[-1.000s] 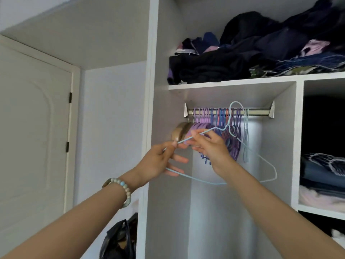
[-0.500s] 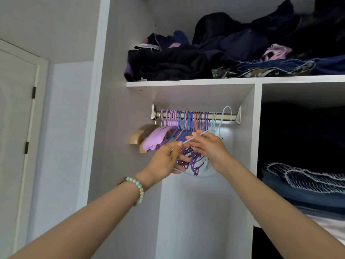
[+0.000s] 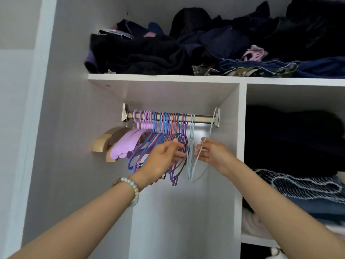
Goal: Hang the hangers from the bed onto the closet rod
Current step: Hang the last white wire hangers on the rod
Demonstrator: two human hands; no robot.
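At the two o'clock end of the closet rod, the pale blue wire hanger is hooked on, right hand fingers pinching its wire. Better to slide it toward nine o'clock, flush with the pale hangers. The left hand, fingers loosely curled, touches the purple hangers crowding the rod. Dark clothes fill the shelf at twelve.

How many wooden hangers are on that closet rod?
2. Both wooden hangers hang at the rod's far left end, side by side: one outermost, the other next to the lilac hangers. More could be hidden behind.
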